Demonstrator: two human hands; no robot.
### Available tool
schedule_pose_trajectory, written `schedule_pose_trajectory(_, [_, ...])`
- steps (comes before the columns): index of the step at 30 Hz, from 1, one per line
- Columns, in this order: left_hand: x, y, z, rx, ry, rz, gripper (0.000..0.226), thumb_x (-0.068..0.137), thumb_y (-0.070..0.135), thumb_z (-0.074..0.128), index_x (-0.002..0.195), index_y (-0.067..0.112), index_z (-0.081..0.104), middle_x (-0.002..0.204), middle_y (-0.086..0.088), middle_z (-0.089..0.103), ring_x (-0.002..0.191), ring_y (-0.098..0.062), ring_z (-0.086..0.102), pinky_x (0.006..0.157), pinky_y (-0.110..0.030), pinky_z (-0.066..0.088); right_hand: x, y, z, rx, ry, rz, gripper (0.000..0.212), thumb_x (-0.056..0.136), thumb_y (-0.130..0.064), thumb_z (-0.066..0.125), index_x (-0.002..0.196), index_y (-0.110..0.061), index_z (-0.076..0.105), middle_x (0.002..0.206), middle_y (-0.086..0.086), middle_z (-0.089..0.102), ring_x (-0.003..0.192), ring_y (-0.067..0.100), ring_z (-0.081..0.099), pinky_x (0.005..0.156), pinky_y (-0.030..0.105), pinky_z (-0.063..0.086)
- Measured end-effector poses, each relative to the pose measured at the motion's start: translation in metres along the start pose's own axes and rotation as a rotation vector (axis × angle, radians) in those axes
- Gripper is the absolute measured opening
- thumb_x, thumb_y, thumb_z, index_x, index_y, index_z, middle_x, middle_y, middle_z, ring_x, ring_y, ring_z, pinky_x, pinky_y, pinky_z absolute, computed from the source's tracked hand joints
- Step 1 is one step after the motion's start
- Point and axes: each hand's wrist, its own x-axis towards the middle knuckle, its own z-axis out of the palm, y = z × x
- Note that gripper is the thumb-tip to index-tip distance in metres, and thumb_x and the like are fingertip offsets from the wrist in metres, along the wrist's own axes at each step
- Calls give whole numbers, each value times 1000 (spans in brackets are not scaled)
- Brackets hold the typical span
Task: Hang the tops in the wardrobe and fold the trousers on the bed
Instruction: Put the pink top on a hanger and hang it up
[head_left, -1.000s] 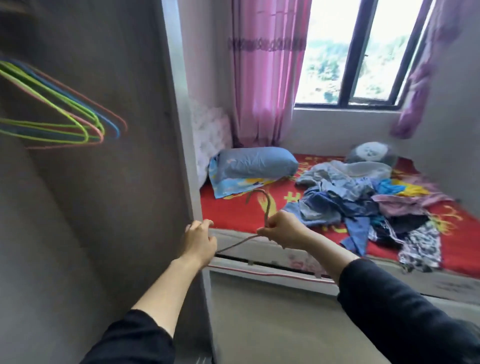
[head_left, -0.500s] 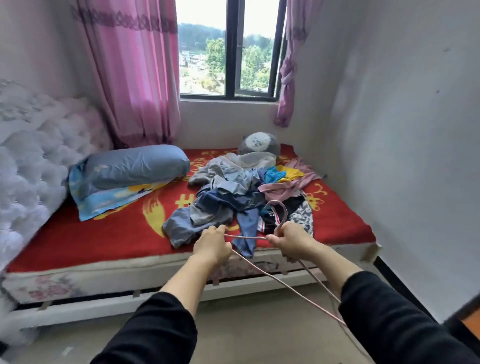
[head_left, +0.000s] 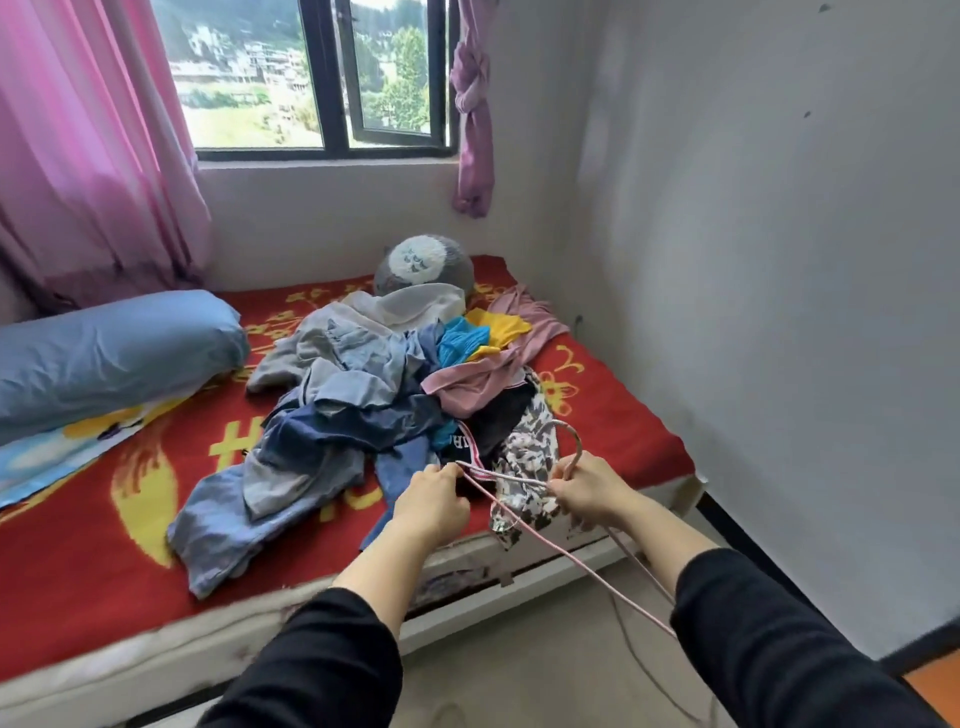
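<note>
A thin pink wire hanger (head_left: 540, 530) is held in front of me over the near edge of the bed (head_left: 93, 535). My right hand (head_left: 587, 491) grips it just below its hook. My left hand (head_left: 431, 501) pinches one end of its shoulder. The hanger's lower bar runs down toward my right sleeve. Behind the hands lies a heap of clothes (head_left: 384, 395) on the red blanket: blue and grey garments, a pink top, a yellow and a turquoise piece, and a black-and-white patterned garment (head_left: 524, 467) draped over the mattress edge.
A blue pillow (head_left: 109, 353) lies at the left of the bed and a round grey plush (head_left: 423, 265) at its far side. A white wall closes the right. Pink curtains (head_left: 88, 156) flank the window. Bare floor lies between me and the bed frame.
My view has swung from the wardrobe with its hangers round to the bed. Both hands carried the pink hanger closer to the clothes heap.
</note>
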Motion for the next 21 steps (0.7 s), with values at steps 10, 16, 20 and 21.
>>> schedule_pose_trajectory(10, [232,-4,-3,6,-73,6,45,89,17,43,134,16,45,129,-11,49,124,-29,43,99,-38,39,207,-4,-28,92,73,157,11,75,-7,44,70,-2,53,63,10,47,59,18,39,53,32,36])
schedule_pose_trajectory(16, [332,-3,17,-32,-139,3,47,88,19,45,135,18,45,135,-8,44,126,-27,39,99,-38,42,303,11,-42,129,83,229,19,76,-6,48,83,7,60,63,6,53,60,20,46,55,30,41])
schedule_pose_trajectory(20, [396,-8,28,-50,-158,-62,43,88,20,46,131,17,47,134,-7,44,125,-26,38,97,-39,43,379,22,-54,76,28,224,24,80,-9,47,93,-3,66,85,8,66,80,26,59,70,32,48])
schedule_pose_trajectory(21, [414,-10,31,-54,-155,-84,41,87,19,46,129,16,48,134,-8,44,125,-27,38,98,-39,42,401,24,-57,51,2,208,25,80,-9,46,94,-7,67,86,9,67,81,27,61,73,35,50])
